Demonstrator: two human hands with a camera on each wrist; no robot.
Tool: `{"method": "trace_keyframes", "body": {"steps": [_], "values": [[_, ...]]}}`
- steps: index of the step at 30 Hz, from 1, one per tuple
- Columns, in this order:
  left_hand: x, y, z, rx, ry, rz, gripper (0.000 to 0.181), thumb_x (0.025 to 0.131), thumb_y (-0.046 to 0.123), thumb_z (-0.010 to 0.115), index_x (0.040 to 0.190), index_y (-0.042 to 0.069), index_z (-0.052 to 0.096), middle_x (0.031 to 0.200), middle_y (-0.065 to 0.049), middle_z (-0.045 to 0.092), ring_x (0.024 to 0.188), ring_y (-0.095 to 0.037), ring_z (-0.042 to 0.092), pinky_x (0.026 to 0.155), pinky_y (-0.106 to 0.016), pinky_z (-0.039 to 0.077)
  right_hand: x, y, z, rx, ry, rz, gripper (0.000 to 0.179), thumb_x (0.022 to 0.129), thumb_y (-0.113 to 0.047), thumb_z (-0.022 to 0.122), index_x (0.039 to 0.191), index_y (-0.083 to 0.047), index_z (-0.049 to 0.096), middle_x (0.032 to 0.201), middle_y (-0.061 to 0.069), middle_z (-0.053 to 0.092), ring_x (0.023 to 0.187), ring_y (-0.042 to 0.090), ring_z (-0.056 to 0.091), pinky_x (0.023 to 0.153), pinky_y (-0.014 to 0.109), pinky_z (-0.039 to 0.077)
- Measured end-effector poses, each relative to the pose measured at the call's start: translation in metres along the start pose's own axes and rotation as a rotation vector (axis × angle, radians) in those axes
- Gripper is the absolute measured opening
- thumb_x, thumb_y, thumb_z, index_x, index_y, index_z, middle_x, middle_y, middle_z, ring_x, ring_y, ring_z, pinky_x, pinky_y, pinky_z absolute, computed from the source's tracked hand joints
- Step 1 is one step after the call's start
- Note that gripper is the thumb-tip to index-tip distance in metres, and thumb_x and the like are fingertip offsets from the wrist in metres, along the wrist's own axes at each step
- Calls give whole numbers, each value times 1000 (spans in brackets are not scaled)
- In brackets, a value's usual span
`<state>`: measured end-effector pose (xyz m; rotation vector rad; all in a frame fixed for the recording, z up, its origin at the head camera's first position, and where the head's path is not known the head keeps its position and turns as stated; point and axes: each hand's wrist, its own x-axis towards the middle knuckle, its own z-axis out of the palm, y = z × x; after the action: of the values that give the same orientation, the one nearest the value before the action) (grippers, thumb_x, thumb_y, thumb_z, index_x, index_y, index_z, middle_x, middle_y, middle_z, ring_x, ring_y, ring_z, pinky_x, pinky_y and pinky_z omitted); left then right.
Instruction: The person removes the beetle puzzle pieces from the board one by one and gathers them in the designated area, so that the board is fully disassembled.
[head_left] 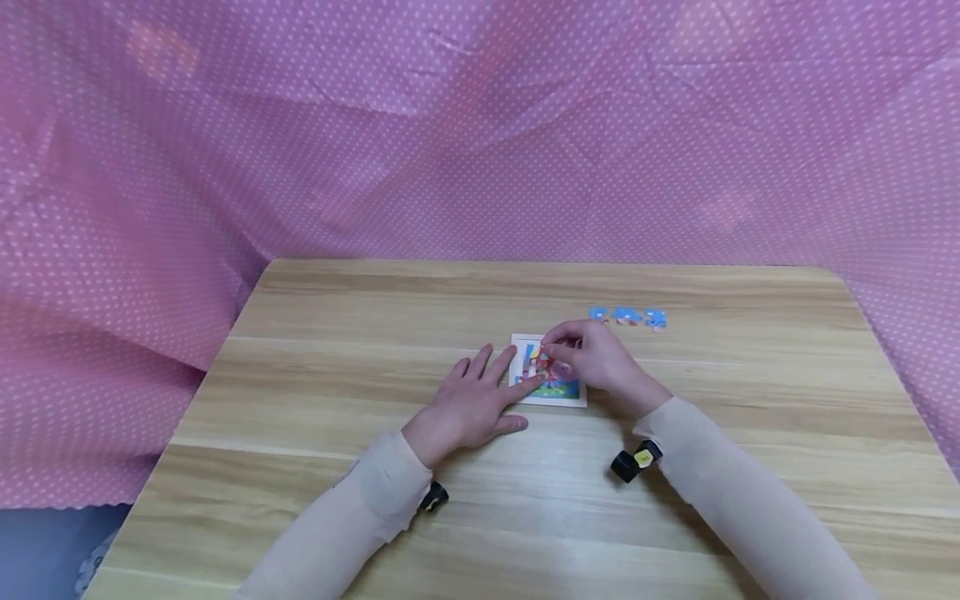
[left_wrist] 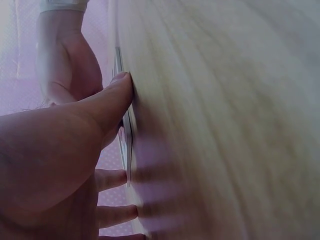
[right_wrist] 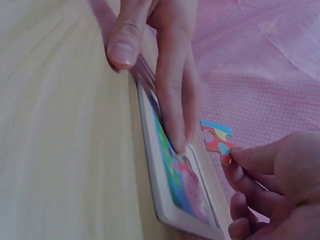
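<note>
A small jigsaw board (head_left: 551,403) with a pale frame and a colourful, partly filled picture lies flat on the table. My left hand (head_left: 476,404) is spread out, its index fingertip on the picture and another fingertip at the frame's left edge. In the left wrist view, the thumb (left_wrist: 120,90) reaches along by the board's near edge. My right hand (head_left: 603,354) is over the board's right side. Between thumb and index finger it pinches a jigsaw piece (right_wrist: 220,141) in red, blue and yellow, which in the right wrist view is held up off the board.
Several loose blue jigsaw pieces (head_left: 626,316) lie in a row on the wooden table (head_left: 337,375), behind the right hand. A pink dotted cloth (head_left: 480,150) hangs behind the table's far edge and down its sides. Each wrist carries a small black camera (head_left: 626,465).
</note>
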<state>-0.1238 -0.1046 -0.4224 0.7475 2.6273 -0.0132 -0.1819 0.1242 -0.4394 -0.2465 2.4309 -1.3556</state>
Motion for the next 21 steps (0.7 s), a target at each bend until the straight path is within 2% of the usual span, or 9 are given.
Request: {"method": "trace_keyframes", "body": {"steps": [7, 13, 21], "values": [[-1, 0, 1, -6, 8, 1, 67, 108, 64, 50, 169, 49, 27, 184, -11, 8, 168, -46, 12, 132, -63, 23, -8, 6, -15, -10, 39, -27, 17, 109, -17, 65, 118, -11, 79, 122, 11, 75, 106, 25, 63, 88, 33, 53], [-1, 0, 2, -10, 14, -3, 67, 109, 63, 50, 170, 49, 25, 184, -11, 9, 168, -46, 13, 132, -63, 23, -13, 13, -23, 17, 49, -51, 17, 108, -16, 67, 118, -8, 78, 119, 12, 75, 101, 23, 60, 81, 28, 51], [1, 0, 3, 23, 12, -1, 69, 108, 65, 48, 170, 50, 22, 184, -10, 9, 169, -44, 13, 132, -62, 24, -22, 22, -39, 36, 85, -3, 15, 108, -15, 66, 115, -11, 78, 116, 11, 71, 95, 25, 58, 73, 26, 52]]}}
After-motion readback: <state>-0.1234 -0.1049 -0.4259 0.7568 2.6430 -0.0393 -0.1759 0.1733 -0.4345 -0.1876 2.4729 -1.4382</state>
